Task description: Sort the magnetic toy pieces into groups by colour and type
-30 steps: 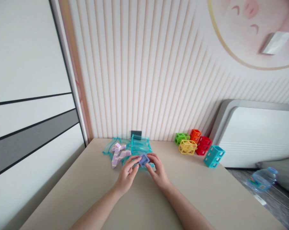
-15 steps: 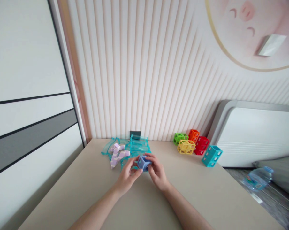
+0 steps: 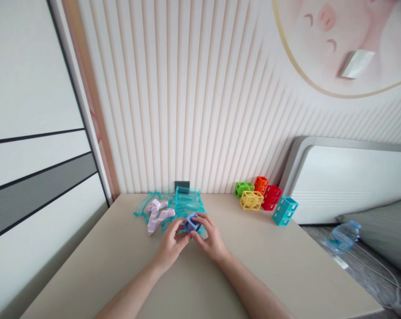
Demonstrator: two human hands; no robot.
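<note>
Between both hands, over the middle of the table (image 3: 200, 274), is a blue-purple open-frame toy block (image 3: 192, 223). My left hand (image 3: 172, 241) grips its left side with thumb and fingers. On its right side, my right hand (image 3: 209, 237) holds it with the thumb at the near lower edge and fingers over the top. Just behind the hands lie clear teal plastic pieces (image 3: 188, 204), partly hidden by the fingers. Left of them is a light purple and white branching toy piece (image 3: 155, 218).
At the back right stand open-frame blocks: green (image 3: 243, 188), yellow (image 3: 251, 200), orange (image 3: 261, 184), red (image 3: 271, 197) and blue (image 3: 285, 211). A dark socket (image 3: 182, 186) is on the ribbed wall. Beyond the table's right edge lies a plastic bottle (image 3: 343, 237).
The camera view has turned slightly right, so everything sits farther left. The blue-purple block has been tilted a little between my hands, and both hands keep hold of it.
</note>
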